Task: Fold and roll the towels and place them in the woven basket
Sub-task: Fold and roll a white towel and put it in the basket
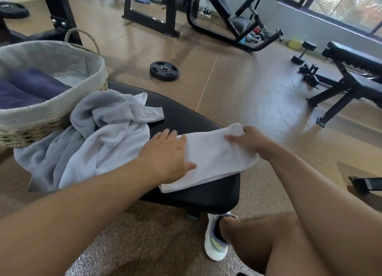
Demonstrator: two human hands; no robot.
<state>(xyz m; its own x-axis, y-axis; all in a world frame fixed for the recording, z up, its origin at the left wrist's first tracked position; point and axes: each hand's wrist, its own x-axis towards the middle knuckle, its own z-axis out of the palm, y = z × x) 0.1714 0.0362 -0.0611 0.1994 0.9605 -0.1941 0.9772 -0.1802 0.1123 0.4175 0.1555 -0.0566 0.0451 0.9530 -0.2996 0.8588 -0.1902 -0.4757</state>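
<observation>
Bare knees and a white shoe (216,241) fill the near right, with both forearms reaching away toward a black padded bench (186,112). On the bench's near end lies a folded white towel (213,162), a long strip running from near left to far right, its near corner hanging slightly over the pad's edge. Pressed flat on the strip's left part is the left hand (169,154), fingers straight and together, gripping nothing. At the far right end, the right hand (248,139) curls its fingers over the towel's edge and pinches it.

Just left of the white towel, a crumpled grey towel (93,139) is heaped on the bench, touching the left hand's side and spilling off the near left. Behind it, at the far left, stands the woven basket (49,112) with a grey cloth liner and a rope handle; dark blue towels (31,87) lie inside.

Farther off on the brown floor sit a black weight plate (164,71), a dumbbell (303,52) and another bench (355,69) at the right.
</observation>
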